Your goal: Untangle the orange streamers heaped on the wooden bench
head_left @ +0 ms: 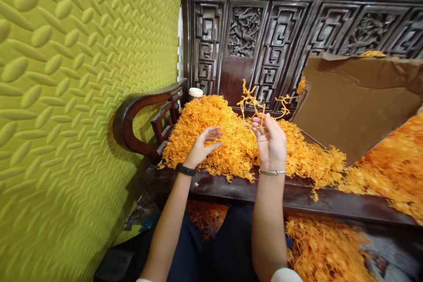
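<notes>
Between the thumb and fingers of my right hand [271, 139] is a thin, branching orange plastic-looking piece [254, 101], raised above the bench. More orange twigs [283, 105] stick out to the right of the fingertips; whether they belong to the same piece I cannot tell. My left hand [205, 144] hovers in front of a large heap of similar orange pieces [211, 114], its fingers apart and nothing in them. The heap lies along the seat of a dark carved wooden bench [224, 189].
A brown cardboard sheet [353, 105] leans over the heap at the right. A white-lidded container [196, 93] stands behind the heap. At the left are the curved armrest [127, 119] and a yellow embossed wall [82, 75]. More orange pieces [324, 246] lie below the seat.
</notes>
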### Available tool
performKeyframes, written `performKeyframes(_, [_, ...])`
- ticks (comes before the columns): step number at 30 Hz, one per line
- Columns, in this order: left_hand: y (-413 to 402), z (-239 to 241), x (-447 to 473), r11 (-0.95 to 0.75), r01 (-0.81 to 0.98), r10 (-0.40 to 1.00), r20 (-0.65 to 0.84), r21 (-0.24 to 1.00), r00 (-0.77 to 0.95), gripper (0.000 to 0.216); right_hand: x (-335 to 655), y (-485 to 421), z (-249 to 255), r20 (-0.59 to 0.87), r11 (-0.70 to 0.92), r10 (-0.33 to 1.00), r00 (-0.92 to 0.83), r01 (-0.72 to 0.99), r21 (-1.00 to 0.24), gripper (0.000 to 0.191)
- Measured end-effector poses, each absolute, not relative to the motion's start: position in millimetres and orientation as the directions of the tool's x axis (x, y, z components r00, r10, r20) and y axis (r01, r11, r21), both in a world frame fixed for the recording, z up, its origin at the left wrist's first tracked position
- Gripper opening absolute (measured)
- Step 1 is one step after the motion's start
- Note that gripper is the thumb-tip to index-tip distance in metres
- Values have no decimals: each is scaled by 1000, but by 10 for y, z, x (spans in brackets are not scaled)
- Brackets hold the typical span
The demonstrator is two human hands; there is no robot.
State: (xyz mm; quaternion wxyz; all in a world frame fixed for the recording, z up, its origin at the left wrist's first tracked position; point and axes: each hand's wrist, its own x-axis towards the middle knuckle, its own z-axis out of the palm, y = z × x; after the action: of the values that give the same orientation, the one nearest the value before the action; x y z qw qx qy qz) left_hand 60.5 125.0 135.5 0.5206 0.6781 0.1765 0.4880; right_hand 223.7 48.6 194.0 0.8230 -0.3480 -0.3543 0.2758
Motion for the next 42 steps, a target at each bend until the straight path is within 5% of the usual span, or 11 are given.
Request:
performKeyframes(11, [1164,1562,337,-379,-356,811,492,854,317,42,2372,395,1951,353,553,737,576,-215,-805,20])
performKeyframes(23, [1142,1418,209,-341,-287,812,434,895,390,43,2455,161,2053,368,480,840,399,-229,-847,28])
performKeyframes(30, [1133,1299,65,-181,-269,816,298,946,496,52,2498,-83,2099,421,437,897,134,-132,-890,26])
performKeyframes(35, [1163,1201,-112,-120,-214,907,195,969,373,36,2426,-183,2108,458,447,878,-140,-103,-888,27])
performKeyframes(38, [1156,1174,-226,-118,-204,922,184,972,342,32,2274,-132,2110,313,352,835,-452,3,-936,30])
performKeyframes(42, [1145,1159,-320,-109,-195,933,168,975,318,30,1937,-2,2082,31,206,612,-790,122,-971,34])
